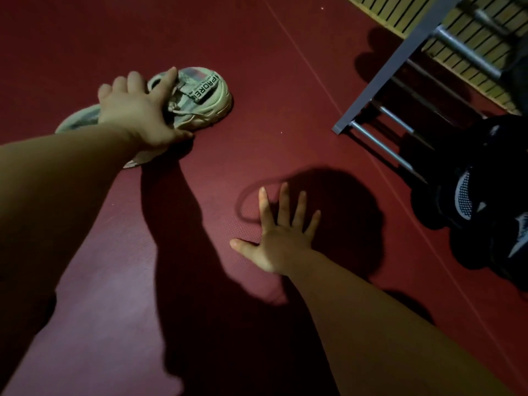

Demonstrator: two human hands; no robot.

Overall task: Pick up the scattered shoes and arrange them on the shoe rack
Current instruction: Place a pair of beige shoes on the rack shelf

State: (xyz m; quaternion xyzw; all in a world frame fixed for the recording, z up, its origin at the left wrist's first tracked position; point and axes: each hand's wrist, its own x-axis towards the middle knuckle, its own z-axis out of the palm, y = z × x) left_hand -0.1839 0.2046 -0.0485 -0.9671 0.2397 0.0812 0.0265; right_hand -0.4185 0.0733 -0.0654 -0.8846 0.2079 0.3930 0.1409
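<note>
Dark red textured floor, dimly lit, crossed by hard shadows. A pale green sneaker is clasped from above by the left hand, upper left. The right hand is spread open, lower centre. A grey shoe rack with dark sneakers is set against a slatted panel, right.

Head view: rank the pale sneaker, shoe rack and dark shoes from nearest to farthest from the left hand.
1. pale sneaker, gripped by the left hand, left side.
2. shoe rack, upper right.
3. dark shoes, far right edge.
</note>
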